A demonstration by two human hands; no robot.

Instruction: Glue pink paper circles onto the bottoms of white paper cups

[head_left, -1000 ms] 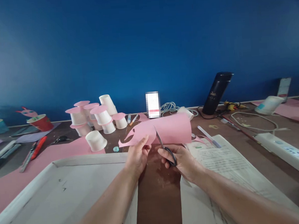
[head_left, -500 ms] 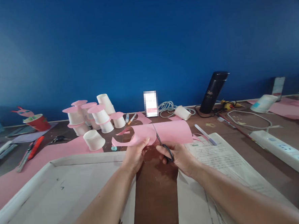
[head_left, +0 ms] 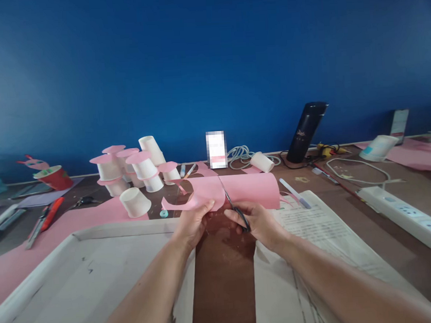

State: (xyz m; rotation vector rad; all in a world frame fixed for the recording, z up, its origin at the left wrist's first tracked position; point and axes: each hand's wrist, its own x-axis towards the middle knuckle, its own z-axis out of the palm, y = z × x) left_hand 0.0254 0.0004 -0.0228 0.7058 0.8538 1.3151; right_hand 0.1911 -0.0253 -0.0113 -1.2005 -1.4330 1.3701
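Note:
My left hand (head_left: 193,223) pinches the near edge of a pink paper sheet (head_left: 255,189) held above the brown table (head_left: 222,273). The left part of the sheet is cut into a rounded shape with a curved tail. My right hand (head_left: 258,220) grips black-handled scissors (head_left: 235,206), and their blades reach up into the paper at its middle. Both hands are closed around what they hold.
Several white paper cups, some topped with pink discs (head_left: 135,169), stand at the back left. A cardboard tray (head_left: 77,282) lies near left, a printed sheet (head_left: 315,233) near right. A power strip (head_left: 404,211), a black flask (head_left: 306,131) and cables sit at the right.
The paper has been turned in my left hand so its cut left part now shows a rounder outline. The scissors have moved slightly further along the cut.

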